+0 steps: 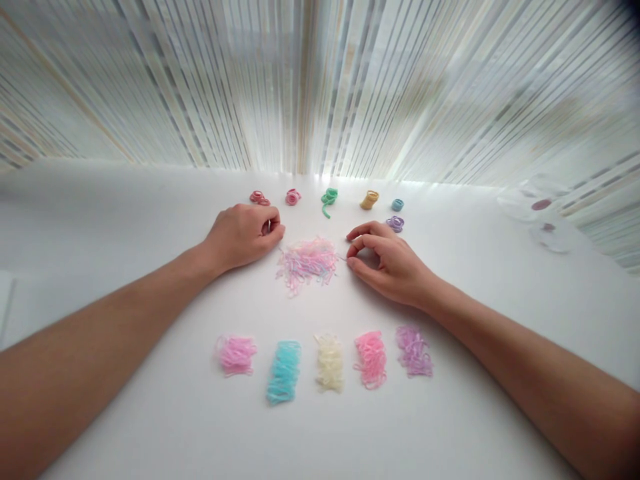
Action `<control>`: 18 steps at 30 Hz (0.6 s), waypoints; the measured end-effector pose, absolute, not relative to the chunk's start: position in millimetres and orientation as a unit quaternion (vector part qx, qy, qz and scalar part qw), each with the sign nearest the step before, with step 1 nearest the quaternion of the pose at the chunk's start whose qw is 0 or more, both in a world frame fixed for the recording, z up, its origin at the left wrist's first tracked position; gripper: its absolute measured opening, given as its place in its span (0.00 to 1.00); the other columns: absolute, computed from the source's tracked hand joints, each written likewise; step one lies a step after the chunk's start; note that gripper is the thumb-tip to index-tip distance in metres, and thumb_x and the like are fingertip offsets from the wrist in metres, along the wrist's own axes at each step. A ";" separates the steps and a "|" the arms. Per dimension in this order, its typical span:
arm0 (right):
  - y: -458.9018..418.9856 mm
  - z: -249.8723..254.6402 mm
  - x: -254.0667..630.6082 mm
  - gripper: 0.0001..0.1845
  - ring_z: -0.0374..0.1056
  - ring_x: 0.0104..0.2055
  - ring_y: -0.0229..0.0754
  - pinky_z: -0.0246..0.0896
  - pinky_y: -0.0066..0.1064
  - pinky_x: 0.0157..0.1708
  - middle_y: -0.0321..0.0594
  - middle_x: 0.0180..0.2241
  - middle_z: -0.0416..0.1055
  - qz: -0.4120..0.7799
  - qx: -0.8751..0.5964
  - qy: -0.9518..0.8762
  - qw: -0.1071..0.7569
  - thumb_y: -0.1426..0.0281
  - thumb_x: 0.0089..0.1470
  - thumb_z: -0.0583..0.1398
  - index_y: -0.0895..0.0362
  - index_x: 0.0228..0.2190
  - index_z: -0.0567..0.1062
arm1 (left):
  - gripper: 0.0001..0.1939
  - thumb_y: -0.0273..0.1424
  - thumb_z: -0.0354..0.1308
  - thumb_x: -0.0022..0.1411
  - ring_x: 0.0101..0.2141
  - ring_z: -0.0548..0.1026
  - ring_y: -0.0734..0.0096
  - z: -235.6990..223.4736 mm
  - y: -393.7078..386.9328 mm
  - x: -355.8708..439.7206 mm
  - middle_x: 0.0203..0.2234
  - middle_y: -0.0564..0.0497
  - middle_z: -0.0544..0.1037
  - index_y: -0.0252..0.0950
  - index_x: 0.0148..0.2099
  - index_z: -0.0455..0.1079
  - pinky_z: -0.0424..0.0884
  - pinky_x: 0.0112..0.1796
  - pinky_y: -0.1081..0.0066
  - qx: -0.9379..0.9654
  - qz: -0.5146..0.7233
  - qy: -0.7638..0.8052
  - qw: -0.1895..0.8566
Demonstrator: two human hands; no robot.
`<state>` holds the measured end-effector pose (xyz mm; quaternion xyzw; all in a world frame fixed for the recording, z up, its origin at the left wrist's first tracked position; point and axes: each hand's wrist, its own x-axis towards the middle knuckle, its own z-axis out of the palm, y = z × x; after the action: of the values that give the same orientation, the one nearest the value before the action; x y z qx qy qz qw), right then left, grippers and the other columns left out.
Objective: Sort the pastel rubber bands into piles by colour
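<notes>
Head view: a sheer curtain with vertical grey, white and tan stripes point(305, 87) fills the background behind a smooth white tabletop point(320, 440). Clear rounded pieces with dark reddish spots point(535, 207), too blurred to identify, are at the far right.

The left hand point(243, 235) rests with curled fingers just beside the mixed pile's left edge; whether it grasps anything I cannot tell. The right hand point(393, 265) pinches a thin pale strand point(342, 258) between thumb and index fingertips, at the pile's right side.

Between the hands, on the tabletop, lies the loose pile of pink, lilac and pale-blue strands point(309, 262). Nearer the wearer, five strand bundles form a row: light pink point(237, 355), turquoise point(283, 371), cream point(329, 363), coral pink point(371, 359) and purple point(415, 351).

Smallest are the coils beyond the pile: red point(259, 198), pink point(293, 197), green with a loose tail point(329, 197), mustard yellow point(370, 200) and blue point(397, 205), with a violet one point(395, 224) just beside the right hand.
</notes>
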<state>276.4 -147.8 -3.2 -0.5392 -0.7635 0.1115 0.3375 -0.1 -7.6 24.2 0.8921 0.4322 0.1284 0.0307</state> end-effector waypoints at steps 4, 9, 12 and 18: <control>-147.4 -3.4 276.2 0.03 0.74 0.51 0.54 0.71 0.47 0.49 0.51 0.51 0.78 0.123 -0.541 -0.760 0.338 0.71 0.63 0.64 0.53 0.35 0.79 | 0.15 0.42 0.52 0.66 0.31 0.75 0.62 25.0 -8.3 0.0 0.30 0.49 0.81 0.40 0.32 0.72 0.59 0.33 0.64 0.894 0.129 0.429 0.031; -146.7 -2.1 276.6 0.03 0.74 0.51 0.53 0.70 0.46 0.48 0.50 0.51 0.79 0.129 -0.539 -0.758 0.344 0.71 0.63 0.64 0.53 0.35 0.79 | 0.15 0.42 0.52 0.66 0.31 0.75 0.62 27.9 -9.1 0.8 0.29 0.49 0.81 0.40 0.33 0.72 0.60 0.33 0.64 0.891 0.122 0.437 0.022; -145.8 -1.3 277.5 0.03 0.74 0.50 0.52 0.69 0.44 0.46 0.50 0.51 0.79 0.145 -0.539 -0.751 0.353 0.71 0.64 0.64 0.53 0.36 0.79 | 0.16 0.43 0.52 0.66 0.33 0.77 0.60 27.7 -7.3 0.6 0.30 0.48 0.81 0.41 0.35 0.75 0.63 0.36 0.64 0.889 0.111 0.445 0.014; -140.2 3.4 285.3 0.07 0.75 0.49 0.49 0.68 0.39 0.43 0.51 0.51 0.80 0.226 -0.526 -0.734 0.364 0.66 0.65 0.64 0.55 0.37 0.81 | 0.17 0.46 0.51 0.65 0.33 0.76 0.58 26.7 -4.7 -0.7 0.31 0.47 0.80 0.41 0.35 0.74 0.61 0.36 0.64 0.887 0.109 0.449 0.014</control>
<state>285.3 -140.2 3.4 -0.5262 -0.7343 0.2265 0.3642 -0.7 -4.7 26.7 0.8867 0.4490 0.1092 0.0141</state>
